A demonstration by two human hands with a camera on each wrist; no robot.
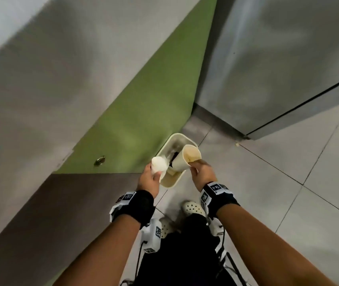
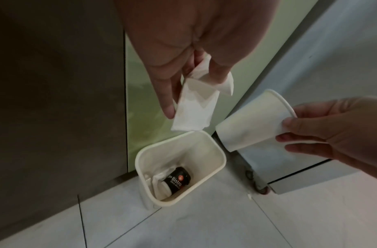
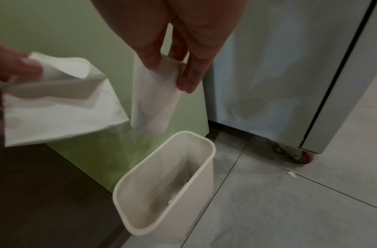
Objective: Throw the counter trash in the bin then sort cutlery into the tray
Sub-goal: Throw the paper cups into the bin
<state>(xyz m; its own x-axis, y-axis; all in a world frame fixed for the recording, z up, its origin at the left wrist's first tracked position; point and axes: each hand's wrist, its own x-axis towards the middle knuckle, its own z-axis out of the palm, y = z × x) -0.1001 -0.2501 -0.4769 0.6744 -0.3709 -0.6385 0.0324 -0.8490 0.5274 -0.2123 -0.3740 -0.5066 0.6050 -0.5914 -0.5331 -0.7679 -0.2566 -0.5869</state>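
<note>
While both hands hover over the bin (image 1: pixel 171 183) in the head view, the left hand (image 1: pixel 149 179) pinches a napkin (image 1: pixel 159 164) and the right hand (image 1: pixel 202 170) grips a paper cup (image 1: pixel 187 156), green panel (image 1: pixel 143 112) beyond. From the left wrist, a black cup (image 2: pixel 177 180) lies in the bin below the fingers. From the right wrist, a steel cabinet (image 3: pixel 279 67) on a caster (image 3: pixel 303 157) stands just past the bin.
</note>
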